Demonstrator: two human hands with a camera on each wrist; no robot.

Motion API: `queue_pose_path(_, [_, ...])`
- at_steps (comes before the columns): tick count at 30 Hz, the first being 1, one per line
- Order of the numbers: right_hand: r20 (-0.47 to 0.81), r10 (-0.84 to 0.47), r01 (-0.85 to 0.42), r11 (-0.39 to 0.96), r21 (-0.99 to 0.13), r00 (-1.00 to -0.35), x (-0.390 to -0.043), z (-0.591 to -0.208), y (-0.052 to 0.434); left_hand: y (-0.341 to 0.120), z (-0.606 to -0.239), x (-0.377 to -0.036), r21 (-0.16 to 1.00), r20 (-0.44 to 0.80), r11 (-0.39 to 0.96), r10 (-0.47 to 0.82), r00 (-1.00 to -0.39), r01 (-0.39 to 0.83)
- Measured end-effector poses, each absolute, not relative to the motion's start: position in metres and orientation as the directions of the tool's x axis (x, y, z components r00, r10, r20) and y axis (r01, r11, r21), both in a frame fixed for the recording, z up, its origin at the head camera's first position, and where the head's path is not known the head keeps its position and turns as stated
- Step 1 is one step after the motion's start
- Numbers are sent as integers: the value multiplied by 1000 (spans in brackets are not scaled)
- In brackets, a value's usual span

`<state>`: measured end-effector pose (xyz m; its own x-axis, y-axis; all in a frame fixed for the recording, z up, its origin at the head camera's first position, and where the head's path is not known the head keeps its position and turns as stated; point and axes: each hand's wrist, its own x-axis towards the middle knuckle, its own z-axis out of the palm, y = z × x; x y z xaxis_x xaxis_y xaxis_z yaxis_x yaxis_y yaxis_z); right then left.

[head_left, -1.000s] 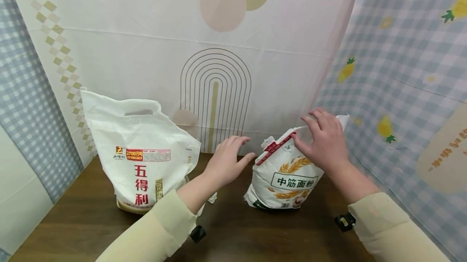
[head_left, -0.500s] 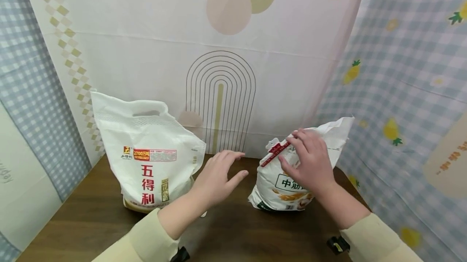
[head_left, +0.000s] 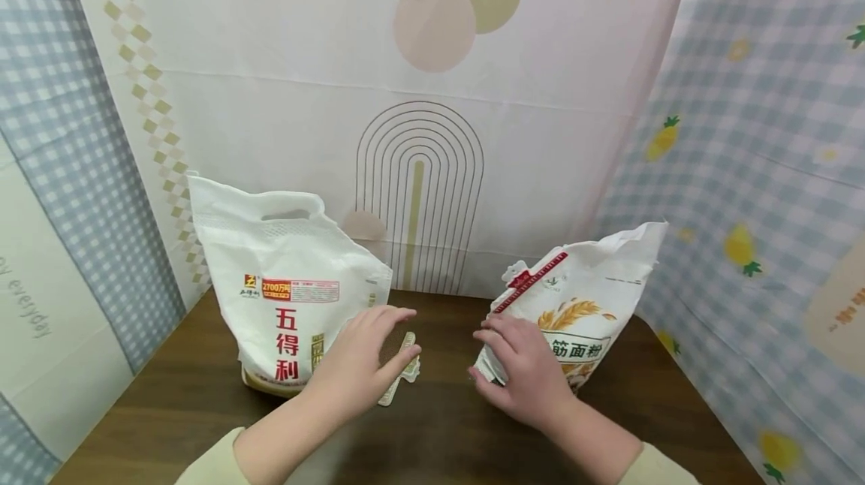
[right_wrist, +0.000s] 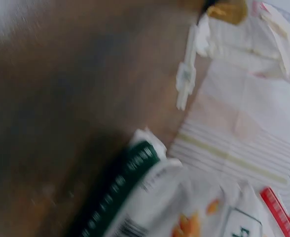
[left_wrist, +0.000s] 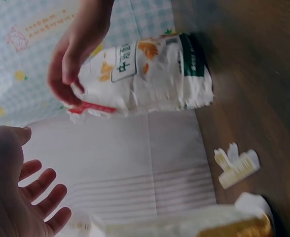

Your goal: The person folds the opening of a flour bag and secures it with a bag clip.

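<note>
Flour bag [head_left: 581, 312], white with wheat ears and a boxed label, stands on the brown table [head_left: 439, 444] at the person's right, its upper end slanting to a peak at the far right. Red clip [head_left: 531, 282] sits along the slanted upper left edge of that bag. Dark green band at the bag's base shows in both wrist views. Right hand [head_left: 527, 372] is in front of the bag's lower left part, covering some of it; fingers bent loosely, thumb apart from them, grip not closed on anything. Can't tell whether fingertips touch the bag.

Left hand [head_left: 354, 357] is over the table beside the second bag [head_left: 290, 275], palm side turned toward the other hand; fingers and thumb spread apart, nothing clamped between them. Second bag is white, red characters down the front, gold-brown base, handle slot at the top; stands at the person's left, partly hidden by the left hand. Loose clip [left_wrist: 239, 170], pale with gold, lies on the table between the two bags, near the second bag. Light printed curtain [head_left: 290, 117] hangs behind; blue checked cloth [head_left: 736, 125] with pineapples hangs at right. Right wrist view is blurred.
</note>
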<state>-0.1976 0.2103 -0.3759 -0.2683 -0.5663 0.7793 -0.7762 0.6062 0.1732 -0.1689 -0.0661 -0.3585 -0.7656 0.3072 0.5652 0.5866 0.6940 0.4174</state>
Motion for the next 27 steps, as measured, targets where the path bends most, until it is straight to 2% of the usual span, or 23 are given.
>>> queue_pose_path(3, [763,-576,-783,602,154,-293,-194,-388,205,-77,-360,-164,423,554,714,283,-783,558])
queue_pose_path(14, [741,-574,-798,596,85,-349,-194,-406,189,-105,-357,-161,434,571,716,250,-782,546])
queue_pose_path(23, [739,-502,-791,609,-68,-450,-200,-413,168,-132,-334,-170,474,611,710,161,-775,521])
queue_pose_path(27, [724,-457,-762,630,-147,-517,-204,-415,154,-148,-323,-176,473,636,724,113,-763,502])
